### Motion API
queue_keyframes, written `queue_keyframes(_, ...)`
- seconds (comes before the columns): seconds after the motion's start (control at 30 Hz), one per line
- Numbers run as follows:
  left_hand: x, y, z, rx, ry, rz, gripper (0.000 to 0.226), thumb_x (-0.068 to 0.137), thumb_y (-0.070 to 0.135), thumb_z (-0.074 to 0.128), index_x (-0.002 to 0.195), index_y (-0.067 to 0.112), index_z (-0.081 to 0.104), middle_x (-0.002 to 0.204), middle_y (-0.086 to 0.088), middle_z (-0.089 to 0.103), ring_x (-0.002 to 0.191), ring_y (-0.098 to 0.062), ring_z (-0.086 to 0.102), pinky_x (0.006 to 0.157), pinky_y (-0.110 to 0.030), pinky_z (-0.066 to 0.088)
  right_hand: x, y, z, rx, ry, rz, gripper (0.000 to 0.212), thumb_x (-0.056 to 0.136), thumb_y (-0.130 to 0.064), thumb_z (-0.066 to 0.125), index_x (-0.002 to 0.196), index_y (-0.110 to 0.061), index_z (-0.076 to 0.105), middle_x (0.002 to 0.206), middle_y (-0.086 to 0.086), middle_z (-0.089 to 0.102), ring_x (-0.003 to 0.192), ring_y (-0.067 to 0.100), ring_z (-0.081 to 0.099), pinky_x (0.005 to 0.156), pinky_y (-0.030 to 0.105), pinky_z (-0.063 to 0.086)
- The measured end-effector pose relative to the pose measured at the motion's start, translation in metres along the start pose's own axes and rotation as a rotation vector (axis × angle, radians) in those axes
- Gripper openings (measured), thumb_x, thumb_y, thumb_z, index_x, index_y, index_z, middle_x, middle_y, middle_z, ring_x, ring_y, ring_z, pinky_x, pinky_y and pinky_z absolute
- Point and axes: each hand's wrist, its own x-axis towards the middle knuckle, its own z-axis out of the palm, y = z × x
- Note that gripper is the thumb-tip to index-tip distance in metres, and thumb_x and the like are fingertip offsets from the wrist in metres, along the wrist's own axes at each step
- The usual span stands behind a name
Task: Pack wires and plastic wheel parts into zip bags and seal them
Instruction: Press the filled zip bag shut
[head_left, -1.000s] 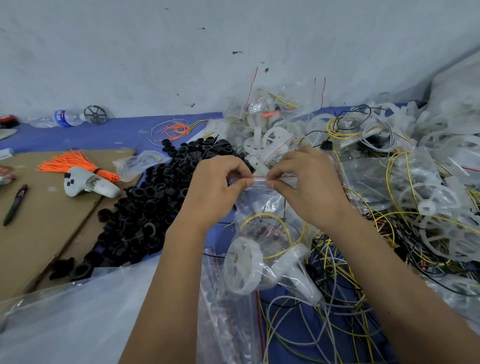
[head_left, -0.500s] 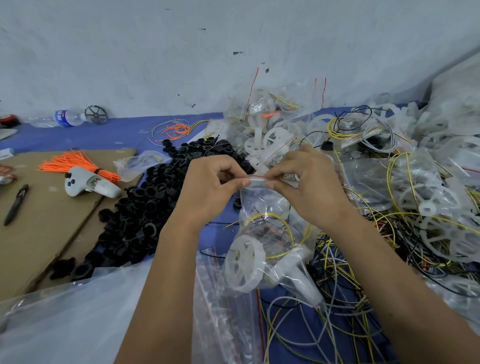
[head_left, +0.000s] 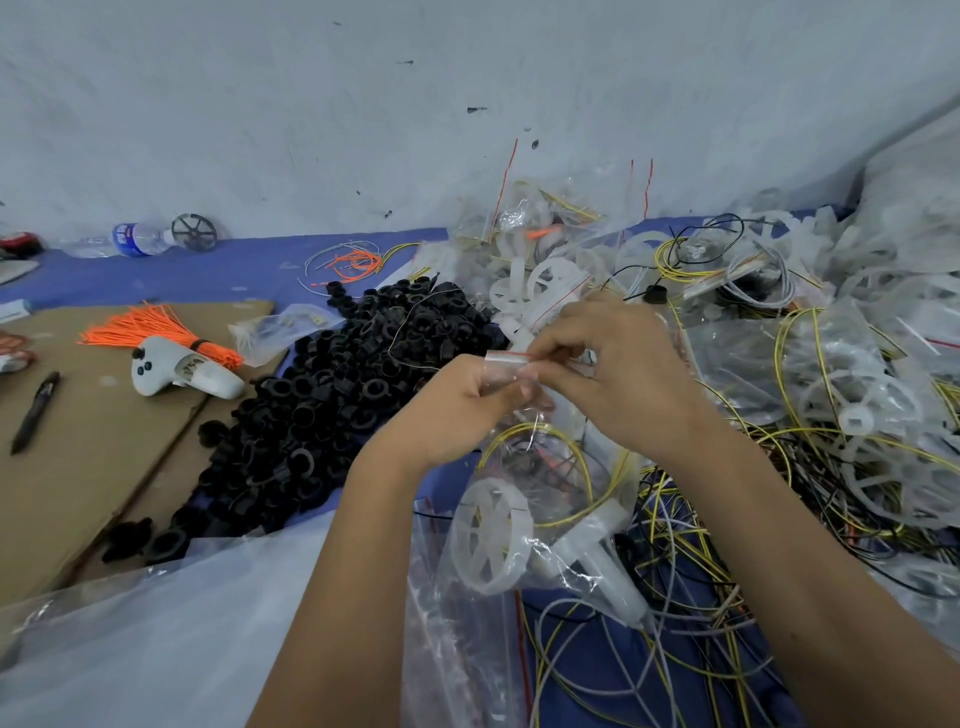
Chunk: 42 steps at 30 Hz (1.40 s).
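Head view: zip bag (head_left: 540, 499) between hands (head_left: 530, 384).

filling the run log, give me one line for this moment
step: sealing zip bag | left hand: pinches bag top | right hand: pinches bag top | contents: white wheel, yellow wire

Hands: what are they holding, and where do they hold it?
Both hold one clear zip bag by its top strip. The left hand and the right hand pinch the red-lined seal; the bag hangs below with a white wheel and yellow wire inside.
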Motion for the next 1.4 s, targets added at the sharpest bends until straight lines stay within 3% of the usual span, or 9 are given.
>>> queue_keyframes(0.3,-0.004,0.005,-0.001,-0.003,-0.156,-0.161,0.019,0.092,0.031,0.076,0.103,0.016,0.078,0.103,-0.015,0.076,0.090,-0.021,0.071,0.081,-0.037,0.058,-0.001,0.007,-0.008,0.141,0.216,0.044,0.011,0.084,-0.025,0.079,0.077,-0.017,0.077,0.054,-0.010,0.051,0.054,0.011,0.047,0.054,0.025,0.037)
queue_keyframes(0.37,-0.006,0.003,-0.002,-0.026,-0.206,-0.175,0.014,0.094,0.025,0.074,0.100,0.013,0.079,0.093,-0.014,0.076,0.080,-0.013,0.069,0.067,-0.023,0.055,-0.004,0.012,-0.009,0.040,0.219,0.087,0.024,0.088,-0.040,0.073,0.079,-0.018,0.078,0.050,-0.016,0.044,0.048,0.007,0.045,0.052,0.023,0.032)
queue_keyframes(0.47,-0.009,0.003,-0.005,-0.100,-0.200,-0.179,0.012,0.097,0.016,0.070,0.099,0.009,0.079,0.096,-0.010,0.078,0.082,-0.013,0.072,0.068,-0.020,0.055,-0.009,0.022,-0.013,-0.160,0.230,0.162,0.056,0.089,-0.061,0.056,0.060,-0.013,0.061,0.046,-0.011,0.039,0.044,0.016,0.040,0.048,0.025,0.026)
queue_keyframes(0.6,-0.012,0.006,-0.008,-0.146,-0.248,-0.202,0.019,0.088,0.029,0.078,0.101,0.015,0.078,0.101,-0.014,0.076,0.090,-0.017,0.067,0.078,-0.028,0.050,-0.011,0.024,-0.014,0.008,0.308,0.227,0.067,0.093,-0.052,0.059,0.050,-0.005,0.036,0.045,0.001,0.024,0.047,0.018,0.023,0.046,0.035,0.035)
queue_keyframes(0.77,-0.017,0.001,-0.017,-0.086,-0.356,-0.306,0.021,0.089,0.029,0.078,0.106,0.016,0.078,0.095,-0.004,0.075,0.081,-0.018,0.068,0.070,-0.032,0.057,-0.007,0.023,-0.018,0.075,0.428,0.262,0.072,0.099,-0.058,0.045,0.054,-0.003,0.040,0.046,0.002,0.033,0.045,0.015,0.029,0.049,0.036,0.028)
queue_keyframes(0.93,-0.015,-0.007,-0.019,-0.174,-0.140,-0.310,0.027,0.080,0.032,0.073,0.098,0.014,0.079,0.073,0.000,0.066,0.057,-0.010,0.058,0.052,-0.024,0.050,-0.008,0.032,-0.022,-0.020,0.136,0.518,0.067,0.092,-0.078,0.026,0.092,-0.018,0.058,0.081,0.000,0.066,0.080,0.021,0.064,0.065,0.036,0.043)
queue_keyframes(1.07,-0.008,-0.011,-0.021,-0.386,0.200,-0.338,0.021,0.095,0.022,0.067,0.108,0.006,0.072,0.082,-0.010,0.062,0.067,-0.018,0.059,0.054,-0.028,0.057,-0.010,0.026,-0.023,0.537,-0.159,0.809,0.078,0.075,-0.088,0.036,0.111,-0.024,0.060,0.096,0.009,0.070,0.070,0.021,0.067,0.058,0.038,0.057)
queue_keyframes(1.17,0.001,-0.004,-0.015,-0.463,0.446,-0.293,0.018,0.102,0.018,0.062,0.088,0.010,0.071,0.081,-0.013,0.065,0.068,-0.023,0.060,0.061,-0.037,0.060,-0.018,0.024,-0.019,0.744,-0.527,0.728,0.073,0.075,-0.087,0.053,0.123,-0.032,0.057,0.109,0.007,0.074,0.079,0.032,0.072,0.052,0.031,0.053)
queue_keyframes(1.4,0.012,0.014,-0.006,-0.847,0.517,-0.126,0.027,0.103,0.033,0.056,0.100,0.009,0.069,0.089,-0.009,0.073,0.079,-0.017,0.073,0.072,-0.030,0.062,-0.007,0.026,-0.007,0.999,-0.193,0.621,0.057,0.069,-0.025,0.089,0.119,-0.018,0.061,0.093,0.018,0.075,0.067,0.024,0.071,0.046,0.022,0.050)
